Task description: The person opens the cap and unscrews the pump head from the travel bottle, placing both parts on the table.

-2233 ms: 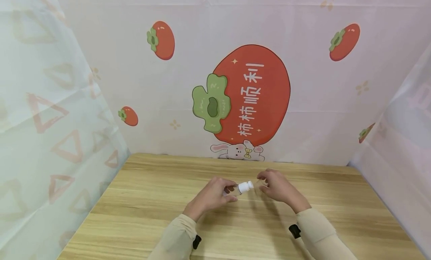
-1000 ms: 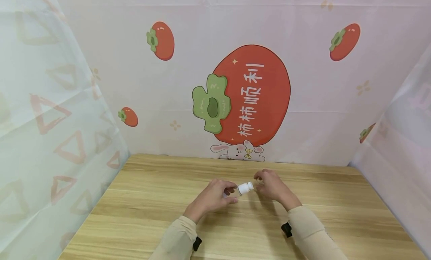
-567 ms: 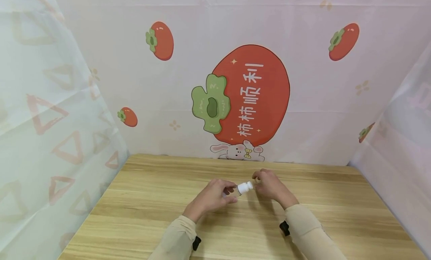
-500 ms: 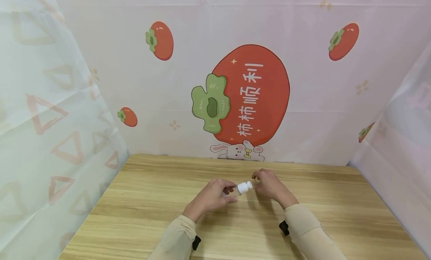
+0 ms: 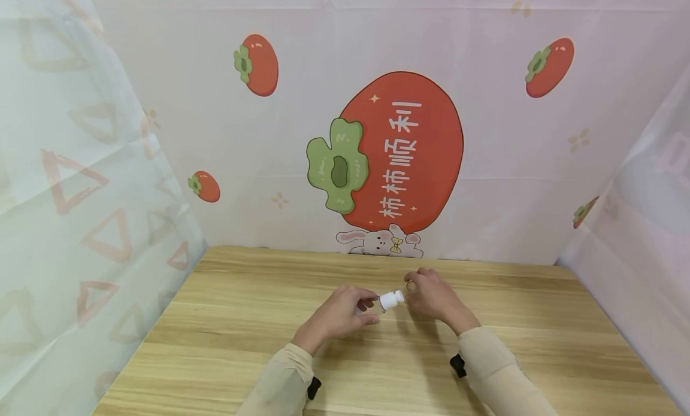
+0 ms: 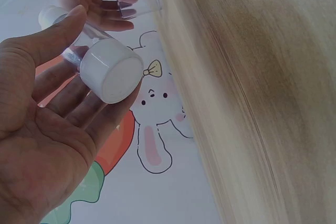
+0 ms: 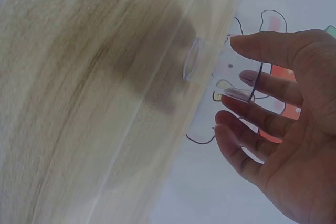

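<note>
My left hand (image 5: pixel 341 311) holds a small bottle (image 5: pixel 392 300) between thumb and fingers. Clear in the middle and white at both ends, the bottle (image 6: pixel 111 69) points its narrow white top rightward and slightly up in the head view. Its round white end faces the left wrist camera. My right hand (image 5: pixel 433 295) pinches a clear hollow cylinder, like a bottle cap (image 7: pixel 223 72), between the thumb and fingertips. Just right of the bottle's top, this cap is hard to see in the head view. Both hands are over the table.
The light wood table (image 5: pixel 226 350) spreads around both hands. A white cloth backdrop (image 5: pixel 496 224) printed with persimmons and a rabbit stands along its back edge. Patterned cloth walls (image 5: pixel 108 242) rise at the left and right.
Over the first second or so, my right hand moves left, closer to the bottle, with the clear cap. It shifts only slightly after that. My left hand and the bottle stay nearly still.
</note>
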### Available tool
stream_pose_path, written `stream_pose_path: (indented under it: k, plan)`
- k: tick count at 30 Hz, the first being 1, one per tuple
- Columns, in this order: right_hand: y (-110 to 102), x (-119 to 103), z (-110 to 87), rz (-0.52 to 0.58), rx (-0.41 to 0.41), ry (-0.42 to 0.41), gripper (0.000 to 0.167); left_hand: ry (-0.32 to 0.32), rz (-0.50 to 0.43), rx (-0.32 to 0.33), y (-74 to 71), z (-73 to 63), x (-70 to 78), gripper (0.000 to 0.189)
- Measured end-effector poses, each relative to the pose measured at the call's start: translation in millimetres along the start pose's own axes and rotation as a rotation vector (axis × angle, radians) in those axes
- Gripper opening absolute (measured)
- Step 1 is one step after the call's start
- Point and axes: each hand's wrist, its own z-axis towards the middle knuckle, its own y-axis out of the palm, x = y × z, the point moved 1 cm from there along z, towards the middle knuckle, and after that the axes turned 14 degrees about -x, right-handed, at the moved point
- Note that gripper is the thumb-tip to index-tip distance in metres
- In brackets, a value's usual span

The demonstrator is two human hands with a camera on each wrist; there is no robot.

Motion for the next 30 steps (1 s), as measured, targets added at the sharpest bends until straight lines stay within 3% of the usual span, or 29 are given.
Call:
stream_pose_path:
  k: [18, 30]
  plan:
    - [-16.0, 7.6, -36.0, 0.047, 0.137, -0.081, 0.050, 0.013, 0.020, 0.014, 1.3, 0.9, -0.4, 0.035]
    - [-17.8, 3.8, -56.2, 0.118, 0.144, -0.071, 0.057, -0.002, 0.145, 0.047, 4.2, 3.5, 8.8, 0.035]
